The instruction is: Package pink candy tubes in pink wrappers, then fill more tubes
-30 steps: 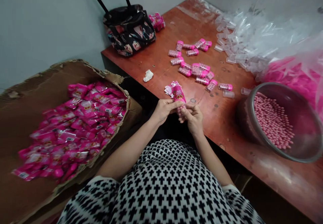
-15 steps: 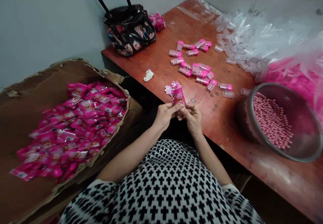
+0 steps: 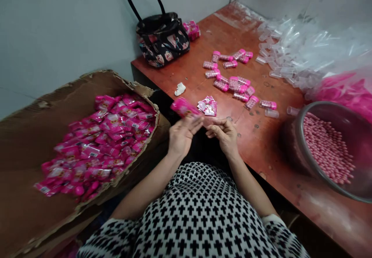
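My left hand (image 3: 181, 135) is closed on a pink wrapped packet (image 3: 185, 107), which is blurred by motion and held out beyond the fingertips, over the table edge. My right hand (image 3: 226, 134) is just right of it, fingers loosely bent and a little apart, with nothing visible in them. A small stack of flat pink sachets (image 3: 209, 106) lies on the table just beyond my hands. To the left, a torn cardboard box (image 3: 58, 95) holds a heap of similar pink packets (image 3: 112, 134).
Capped tubes of pink beads (image 3: 234, 84) lie scattered on the red table (image 3: 186, 72). On the right stands a grey bucket (image 3: 300, 134) of pink beads (image 3: 328, 145). Clear empty tubes (image 3: 290, 56) are heaped behind it. A floral handbag (image 3: 162, 41) and crumpled white scrap (image 3: 179, 89) sit at left.
My left hand has moved left with the packet, tilting it toward the box. My right hand has come off the packet. The view has swung slightly left.
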`<state>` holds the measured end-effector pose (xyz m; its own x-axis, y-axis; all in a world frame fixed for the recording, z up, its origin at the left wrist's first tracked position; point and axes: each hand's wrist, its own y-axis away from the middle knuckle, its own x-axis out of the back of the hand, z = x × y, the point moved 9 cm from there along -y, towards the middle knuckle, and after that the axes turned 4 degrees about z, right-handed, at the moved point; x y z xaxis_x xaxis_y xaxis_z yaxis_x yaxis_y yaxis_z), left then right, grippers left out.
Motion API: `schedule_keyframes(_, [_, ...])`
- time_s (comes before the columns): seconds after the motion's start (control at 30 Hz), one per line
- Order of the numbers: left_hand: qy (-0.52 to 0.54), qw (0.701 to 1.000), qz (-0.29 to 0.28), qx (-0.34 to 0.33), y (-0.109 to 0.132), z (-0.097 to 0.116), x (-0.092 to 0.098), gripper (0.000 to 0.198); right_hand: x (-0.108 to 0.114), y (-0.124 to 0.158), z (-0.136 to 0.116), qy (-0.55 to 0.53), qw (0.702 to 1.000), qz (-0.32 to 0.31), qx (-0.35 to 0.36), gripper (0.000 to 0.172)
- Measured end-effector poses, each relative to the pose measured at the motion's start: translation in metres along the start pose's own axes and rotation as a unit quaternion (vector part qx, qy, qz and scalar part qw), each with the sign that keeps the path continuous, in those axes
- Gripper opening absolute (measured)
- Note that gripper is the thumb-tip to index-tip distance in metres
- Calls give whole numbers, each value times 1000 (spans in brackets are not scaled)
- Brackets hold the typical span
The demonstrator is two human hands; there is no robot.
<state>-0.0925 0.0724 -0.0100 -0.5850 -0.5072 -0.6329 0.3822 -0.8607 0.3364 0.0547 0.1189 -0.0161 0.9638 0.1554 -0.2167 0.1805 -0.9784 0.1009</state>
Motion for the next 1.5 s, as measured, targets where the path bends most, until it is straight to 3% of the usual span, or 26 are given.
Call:
schedule_keyframes(0.1, [15,988,99,-119,-13,47,32,38,2,-2,-3,2,1000,5,10,27])
schedule_keyframes(0.17, [-35,980,125,-151,-35,61,43,41,4,-2,-2,9,1000,8,8,27])
schedule_keyframes(0.27, [-201,950,118,-210,-80,69,41,48,1,0,1,29,1000,-3,2,26])
schedule_keyframes(0.4, [-429,853,77,-288,-134,64,20,35,2,4,3,57,998,0,5,24])
schedule_keyframes(0.47, [-492,819,72,-286,-152,57,17,24,5,4,4,63,998,9,4,24])
schedule_keyframes(0.57, [-523,800,79,-283,-165,55,20,14,12,4,4,67,998,20,7,22])
schedule_keyframes(0.67, [-525,797,80,-288,-161,56,22,16,20,3,3,68,997,32,6,22])
schedule_keyframes(0.77, [-562,752,64,-338,-135,52,7,33,27,2,4,67,997,38,2,23])
schedule_keyframes(0.9, [-638,653,-76,-401,-86,12,-39,42,33,-1,2,73,996,44,5,24])
schedule_keyframes(1.0, [-667,623,-131,-387,-73,-19,-56,33,32,-3,-3,78,996,39,16,23])
schedule_keyframes(1.1, [-661,639,-129,-371,-78,-30,-55,23,31,-8,-9,84,996,28,32,23])
schedule_keyframes(1.2, [-617,678,-120,-382,-81,-28,-51,18,37,-21,-12,108,991,53,53,22])
schedule_keyframes(1.3, [-561,713,-124,-402,-71,-21,-52,18,41,-42,-11,89,990,85,74,29])
schedule_keyframes(1.37, [-523,739,-141,-402,-58,-17,-56,19,37,-56,-8,53,994,70,70,36])
schedule_keyframes(1.43, [-475,783,-147,-372,-48,-15,-56,24,33,-65,-7,36,996,50,62,37])
schedule_keyframes(1.5, [-416,850,-122,-298,-47,-15,-47,38,31,-70,-9,42,996,38,63,35])
